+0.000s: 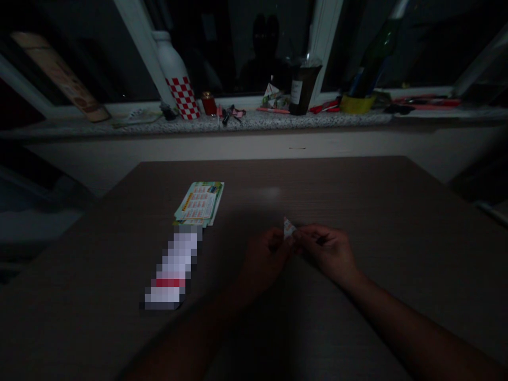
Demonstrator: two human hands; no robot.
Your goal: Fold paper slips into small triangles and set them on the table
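Both my hands meet over the middle of a dim brown table [377,211]. My left hand [265,259] and my right hand [327,250] pinch a small folded piece of paper [288,227] between their fingertips; it sticks up as a little pale triangle with coloured print. The fingers of both hands are curled closed on it. To the left lies a small stack of green printed sheets [199,202], and nearer me a long pale strip with a red band [173,269], blurred out.
Beyond the table runs a speckled window sill [119,127] carrying a white bottle with red checks [177,74], a dark cup [302,87], a roll of yellow tape [354,102], a green bottle, pens and small clutter. The room is very dark.
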